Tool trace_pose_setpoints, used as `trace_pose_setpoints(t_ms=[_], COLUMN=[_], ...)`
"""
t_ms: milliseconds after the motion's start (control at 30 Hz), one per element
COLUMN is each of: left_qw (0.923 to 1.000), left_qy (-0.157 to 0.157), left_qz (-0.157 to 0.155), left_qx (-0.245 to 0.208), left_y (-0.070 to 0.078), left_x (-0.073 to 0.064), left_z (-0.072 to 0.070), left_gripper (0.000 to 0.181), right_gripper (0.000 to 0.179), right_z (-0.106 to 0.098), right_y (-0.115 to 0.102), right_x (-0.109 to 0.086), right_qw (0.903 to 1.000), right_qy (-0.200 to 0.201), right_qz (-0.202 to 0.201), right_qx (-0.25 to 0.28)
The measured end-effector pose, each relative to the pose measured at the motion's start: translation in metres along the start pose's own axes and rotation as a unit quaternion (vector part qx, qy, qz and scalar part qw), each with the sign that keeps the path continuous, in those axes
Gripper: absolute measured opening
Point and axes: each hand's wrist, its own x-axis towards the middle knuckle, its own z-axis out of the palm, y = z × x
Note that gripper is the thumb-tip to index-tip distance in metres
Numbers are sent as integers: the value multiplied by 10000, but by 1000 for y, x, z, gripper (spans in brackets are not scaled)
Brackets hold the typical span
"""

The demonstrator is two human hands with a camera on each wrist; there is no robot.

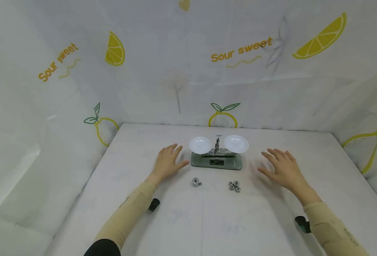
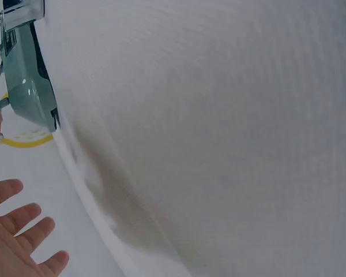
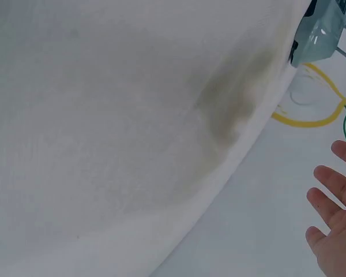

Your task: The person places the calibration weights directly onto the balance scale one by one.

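Observation:
A green balance scale [image 1: 216,161] with two white pans stands toward the back of the table; its left pan [image 1: 200,145] and right pan [image 1: 236,144] look bare. To its left, my left hand [image 1: 167,163] hovers with fingers spread and holds nothing, the thumb close to the base. My right hand [image 1: 282,169] is off to the scale's right, fingers apart, also holding nothing. In front of the scale lie a larger metal weight [image 1: 195,182] with a tiny one beside it, and a cluster of several small weights [image 1: 234,186]. Both wrist views catch an end of the green base [image 2: 32,86] [image 3: 320,34].
The white-covered table [image 1: 182,224] ends at a back edge against a white sheet [image 1: 162,81] printed with lemons and lettering. Similar sheeting hangs at the left and right sides. Dark wrist-worn devices [image 1: 154,204] sit under both forearms.

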Motion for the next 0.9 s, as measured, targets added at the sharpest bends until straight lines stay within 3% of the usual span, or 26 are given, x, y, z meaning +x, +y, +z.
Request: trace_pose_setpoints(t_ms=[133,200,433,633,900], left_qw=[9989,9977,9895,9835,9756], left_qy=[-8,-100,-256,-240,-230], left_qz=[365,436,191,-49,-310], left_qx=[-291,-514,-1406,-1794,-2159], left_y=[5,8,15,23,31], left_x=[1,1,6,12,18], left_z=[1,2,6,8,13], left_gripper=[61,57,50,50,49], right_gripper=[45,40,35,31,24], right_z=[2,3,-1,1,9], right_y=[-7,-12,-28,-35,-42], right_x=[-1,-1,1,1,3], right_qw=[9975,9964,9946,9913,9839], right_qy=[568,625,46,-338,-493], right_qz=[-281,-345,-167,-145,-367], right_qx=[300,466,1019,1263,1677])
